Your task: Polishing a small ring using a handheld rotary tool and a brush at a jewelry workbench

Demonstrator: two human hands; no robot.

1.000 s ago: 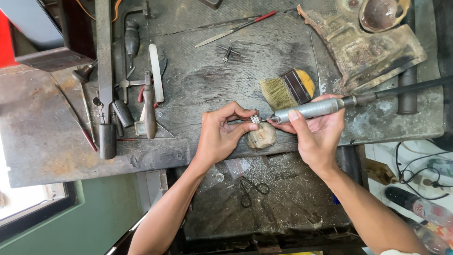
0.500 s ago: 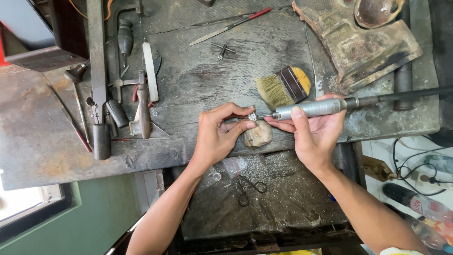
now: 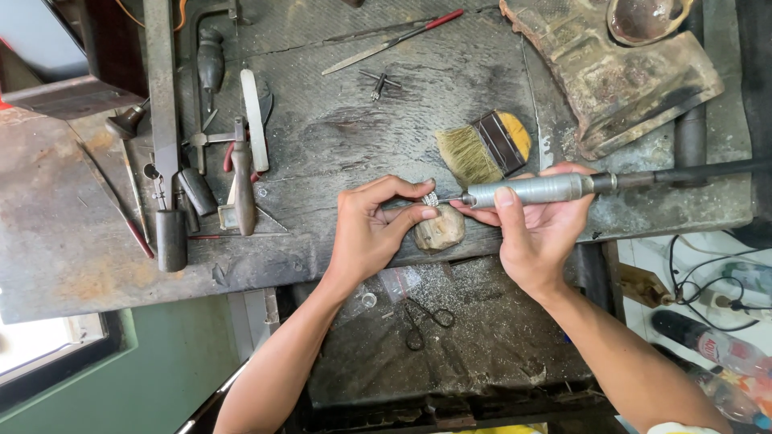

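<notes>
Little has shifted since the earlier frame. A small silver piece (image 3: 431, 198) is pinched by the left hand (image 3: 371, 229) over the wooden peg (image 3: 440, 231); the rotary handpiece (image 3: 535, 190), grasped by the right hand (image 3: 537, 233), lies horizontally, tip leftward at the piece.

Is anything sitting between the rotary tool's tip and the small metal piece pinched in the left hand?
Nothing visible. The rotary tool in the right hand points its tip at the small metal piece held by the left hand.

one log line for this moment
left hand: pinches small metal piece | right hand: holds rotary tool, tip at piece | wooden peg under
</notes>
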